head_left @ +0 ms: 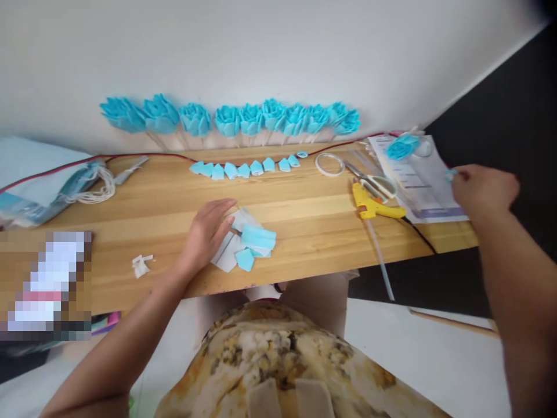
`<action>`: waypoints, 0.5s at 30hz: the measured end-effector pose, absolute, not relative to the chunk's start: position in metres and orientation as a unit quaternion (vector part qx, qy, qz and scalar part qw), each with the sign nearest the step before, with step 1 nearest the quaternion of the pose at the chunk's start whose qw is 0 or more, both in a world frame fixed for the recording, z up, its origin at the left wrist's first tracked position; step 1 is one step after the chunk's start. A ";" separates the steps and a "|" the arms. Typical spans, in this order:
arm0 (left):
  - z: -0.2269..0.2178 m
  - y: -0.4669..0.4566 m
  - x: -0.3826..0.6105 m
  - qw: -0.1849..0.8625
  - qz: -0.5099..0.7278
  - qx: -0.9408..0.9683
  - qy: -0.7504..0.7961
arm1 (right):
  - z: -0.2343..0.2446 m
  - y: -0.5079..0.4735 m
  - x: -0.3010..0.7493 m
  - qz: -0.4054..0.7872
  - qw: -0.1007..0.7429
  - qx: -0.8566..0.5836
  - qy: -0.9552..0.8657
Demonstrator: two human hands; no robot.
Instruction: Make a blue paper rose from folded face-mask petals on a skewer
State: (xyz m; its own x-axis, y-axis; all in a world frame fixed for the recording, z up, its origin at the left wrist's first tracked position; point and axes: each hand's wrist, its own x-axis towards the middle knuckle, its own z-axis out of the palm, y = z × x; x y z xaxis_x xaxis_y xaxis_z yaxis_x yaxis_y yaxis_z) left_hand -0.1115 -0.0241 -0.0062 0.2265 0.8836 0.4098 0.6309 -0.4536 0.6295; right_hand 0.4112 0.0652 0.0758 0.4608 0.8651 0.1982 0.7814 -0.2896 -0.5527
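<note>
My left hand (208,232) lies on the wooden table with its fingers stretched, at the left edge of a small pile of paper. In that pile are whitish sheets (225,262), a light blue folded strip (258,238) and a blue five-sided piece (245,259). Far to the right, my right hand (485,188) is closed in a pinch, its fingertips on a small light blue scrap (451,174). Much of that scrap is hidden by the fingers. Below the pinch lies a printed sheet (429,194) bearing a blue paper flower (402,147).
Blue paper flowers (195,119) on sticks lean along the wall. Several folded blue pieces (243,170) form a row before them. A yellow glue gun (372,203), scissors (378,184) and a tape roll (329,165) lie right. White scraps (141,265) and a cord bundle (98,186) lie left.
</note>
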 end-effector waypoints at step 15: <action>0.037 0.018 -0.069 0.517 0.377 0.641 0.424 | 0.025 0.049 0.123 0.584 0.441 -0.410 -0.545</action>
